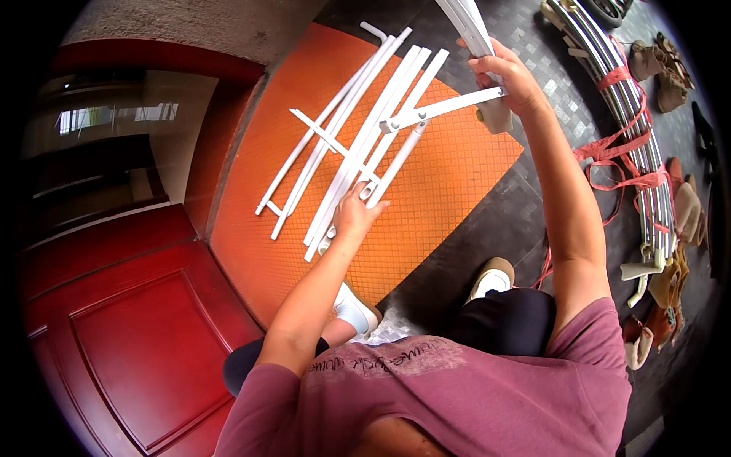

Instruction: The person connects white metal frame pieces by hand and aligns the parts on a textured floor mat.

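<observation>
Gripping a white metal bar near the orange mat's far edge, the right hand is closed around it; the left hand clamps white tubes mid-mat. A bundled rod stack lies on the paving well to the right, a red door at left

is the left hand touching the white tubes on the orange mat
Touching. The head view shows the left hand with fingers pressed on the white tubes lying on the orange mat.
</observation>
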Demonstrator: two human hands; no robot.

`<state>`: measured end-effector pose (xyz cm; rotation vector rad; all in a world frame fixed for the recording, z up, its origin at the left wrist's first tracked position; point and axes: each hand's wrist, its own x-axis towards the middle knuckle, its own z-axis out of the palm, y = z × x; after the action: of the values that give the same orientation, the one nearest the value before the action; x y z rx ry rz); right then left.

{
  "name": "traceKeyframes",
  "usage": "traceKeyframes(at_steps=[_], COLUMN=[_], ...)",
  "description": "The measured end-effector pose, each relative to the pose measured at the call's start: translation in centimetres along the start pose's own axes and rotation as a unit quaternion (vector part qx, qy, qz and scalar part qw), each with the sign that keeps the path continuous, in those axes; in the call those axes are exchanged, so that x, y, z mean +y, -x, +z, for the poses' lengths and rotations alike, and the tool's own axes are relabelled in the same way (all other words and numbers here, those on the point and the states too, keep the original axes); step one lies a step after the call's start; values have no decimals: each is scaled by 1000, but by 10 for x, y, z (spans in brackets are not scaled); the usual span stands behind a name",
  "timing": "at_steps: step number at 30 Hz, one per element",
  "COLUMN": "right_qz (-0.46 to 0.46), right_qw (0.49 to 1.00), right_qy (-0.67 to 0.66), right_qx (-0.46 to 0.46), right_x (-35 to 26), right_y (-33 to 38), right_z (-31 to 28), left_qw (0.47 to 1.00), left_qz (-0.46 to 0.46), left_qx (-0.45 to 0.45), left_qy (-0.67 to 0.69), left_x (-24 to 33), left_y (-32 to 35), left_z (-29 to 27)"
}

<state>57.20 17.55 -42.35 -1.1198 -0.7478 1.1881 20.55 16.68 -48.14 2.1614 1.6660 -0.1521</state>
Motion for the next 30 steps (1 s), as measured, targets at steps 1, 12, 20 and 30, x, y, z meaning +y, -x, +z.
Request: traceKeyframes(at_steps=[1,12,20,30], right_qz=[3,67,63,43], right_qw=[1000,997,996,998], right_qy=[1,-34,-61,3], right_qx=[4,-15,-24,-34], right_x=[9,63,73,70], right_y=[4,8,13,18], right_z=[-3,10,23,42], left_qw=[1000,999,1000,940], left_qz=[27,9,20,-113], left_qx=[15,-41,-2,100], left_qy=[-3,6,9,307], left_x=[9,42,44,2], left_y=[-2,-12,-19,-27], left_z=[10,61,73,-64])
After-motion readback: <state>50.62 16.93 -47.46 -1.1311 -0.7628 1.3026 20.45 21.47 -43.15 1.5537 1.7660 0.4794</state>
